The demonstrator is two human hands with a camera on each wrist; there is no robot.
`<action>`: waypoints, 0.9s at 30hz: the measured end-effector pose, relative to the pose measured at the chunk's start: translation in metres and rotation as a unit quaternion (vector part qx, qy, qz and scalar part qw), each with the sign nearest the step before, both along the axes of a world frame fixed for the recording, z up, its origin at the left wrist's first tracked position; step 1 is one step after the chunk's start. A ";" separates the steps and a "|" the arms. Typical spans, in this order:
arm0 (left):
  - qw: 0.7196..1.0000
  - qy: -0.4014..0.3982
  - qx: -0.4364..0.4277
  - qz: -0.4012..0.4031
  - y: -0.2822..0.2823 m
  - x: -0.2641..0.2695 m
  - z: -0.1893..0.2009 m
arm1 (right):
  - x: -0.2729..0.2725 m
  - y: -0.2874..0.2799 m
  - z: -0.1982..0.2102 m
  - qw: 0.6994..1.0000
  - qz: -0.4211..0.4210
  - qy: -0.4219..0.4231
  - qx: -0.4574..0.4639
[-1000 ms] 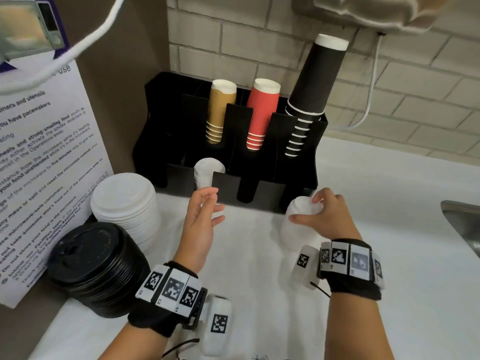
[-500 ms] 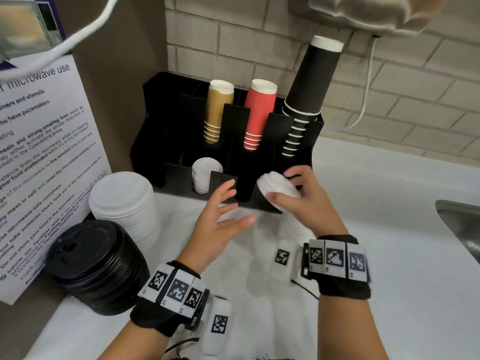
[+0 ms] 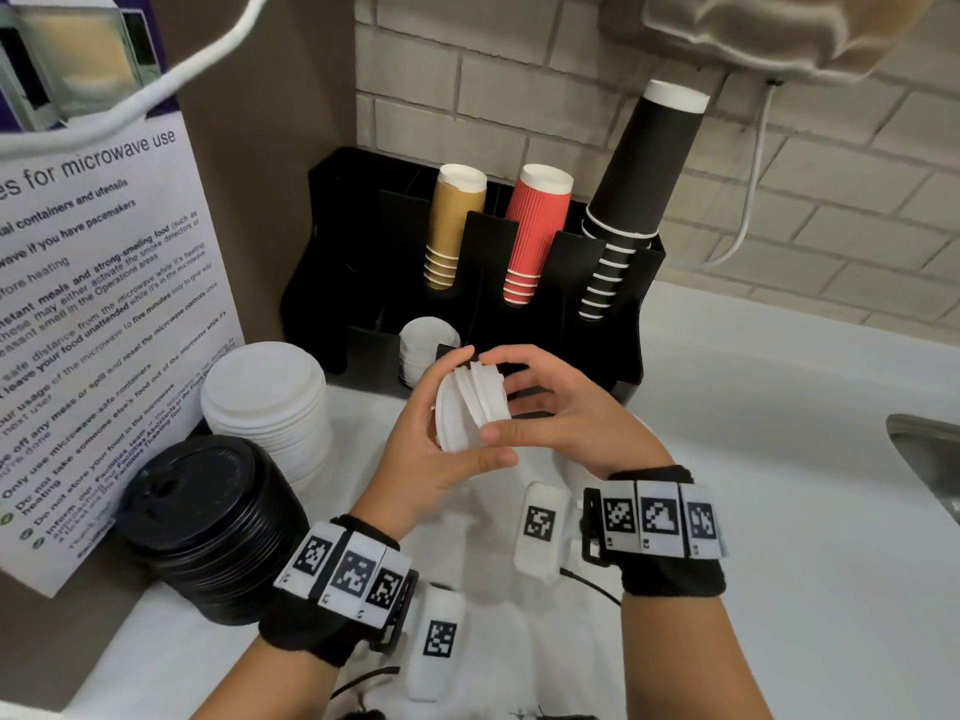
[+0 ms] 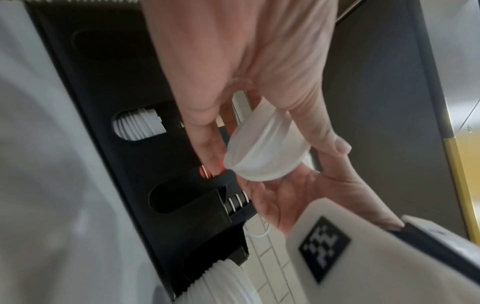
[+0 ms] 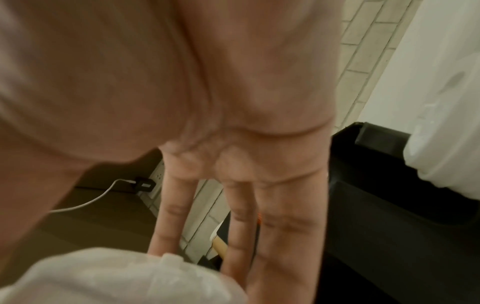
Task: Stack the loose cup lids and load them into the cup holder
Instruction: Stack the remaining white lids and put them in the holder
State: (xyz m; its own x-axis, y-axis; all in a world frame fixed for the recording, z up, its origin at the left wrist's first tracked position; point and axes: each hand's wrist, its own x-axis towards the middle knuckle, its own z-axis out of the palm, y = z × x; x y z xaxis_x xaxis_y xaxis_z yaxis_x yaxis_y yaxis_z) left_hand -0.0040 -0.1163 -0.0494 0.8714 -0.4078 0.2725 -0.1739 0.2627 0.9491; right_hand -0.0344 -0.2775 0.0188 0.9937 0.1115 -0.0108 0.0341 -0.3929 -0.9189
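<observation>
A: Start from the cup holder (image 3: 363, 236) and go left to right. What lies left of it?

B: Just left of it, a stack of white lids (image 3: 265, 402) and, nearer the person, a stack of black lids (image 3: 208, 527). In its front left slot sit small white lids (image 3: 423, 340), already loaded.

A: And the handful?

B: Just in front of the holder, off the counter. The left hand (image 3: 421, 449) cups the small lid stack (image 3: 470, 407) with thumb and fingers curled round it. The right hand (image 3: 561, 413) closes on it from the other side, fingertips on the rims.

A: Is it tidy?

B: No, the lids fan apart at the top. I'd squeeze them flush between both palms so they nest, then feed them edge-on into that front slot. Loose ones would likely catch on its lip.
</observation>
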 end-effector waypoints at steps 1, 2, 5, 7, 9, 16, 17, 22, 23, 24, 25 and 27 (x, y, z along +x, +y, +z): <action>1.000 0.003 -0.002 0.000 0.000 0.000 0.000 | 0.000 0.001 0.000 1.000 0.008 -0.001 -0.005; 1.000 0.006 0.001 0.001 -0.001 -0.001 0.000 | 0.001 0.003 0.000 1.000 0.013 -0.001 -0.010; 1.000 -0.007 0.015 0.014 -0.002 -0.001 0.002 | 0.002 0.007 -0.002 1.000 0.021 0.004 -0.015; 1.000 -0.012 0.007 0.014 -0.004 -0.001 0.002 | 0.002 0.009 -0.003 1.000 0.020 0.007 -0.017; 1.000 -0.012 0.008 0.017 -0.005 -0.001 0.001 | 0.002 0.010 -0.003 1.000 0.017 0.008 -0.017; 1.000 -0.005 -0.014 0.005 -0.007 -0.002 0.000 | 0.005 0.014 -0.005 0.999 0.014 0.005 -0.031; 1.000 -0.008 -0.012 0.006 -0.007 -0.002 -0.001 | 0.005 0.015 -0.005 0.999 0.015 0.004 -0.032; 1.000 -0.018 -0.012 0.013 -0.004 0.000 0.001 | 0.009 0.021 -0.005 0.999 0.010 -0.002 -0.041; 1.000 -0.022 -0.018 0.012 -0.003 0.000 0.001 | 0.011 0.023 -0.005 0.999 0.010 -0.006 -0.045; 0.999 -0.026 -0.026 0.012 -0.002 0.002 0.002 | 0.015 0.026 -0.003 0.999 0.013 -0.011 -0.050; 0.999 -0.030 -0.034 0.014 -0.001 0.003 0.002 | 0.019 0.029 -0.002 0.998 0.019 -0.015 -0.053; 0.998 -0.029 -0.043 0.032 0.001 0.006 0.000 | 0.030 0.032 0.004 0.998 0.025 -0.019 -0.052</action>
State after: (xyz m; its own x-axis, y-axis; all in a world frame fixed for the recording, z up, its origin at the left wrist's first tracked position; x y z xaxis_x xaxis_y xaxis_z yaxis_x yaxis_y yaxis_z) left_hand 0.0025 -0.1148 -0.0490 0.8768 -0.3245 0.3548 -0.2467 0.3298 0.9113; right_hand -0.0047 -0.2455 0.0228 0.9867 0.1618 0.0133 0.0909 -0.4830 -0.8709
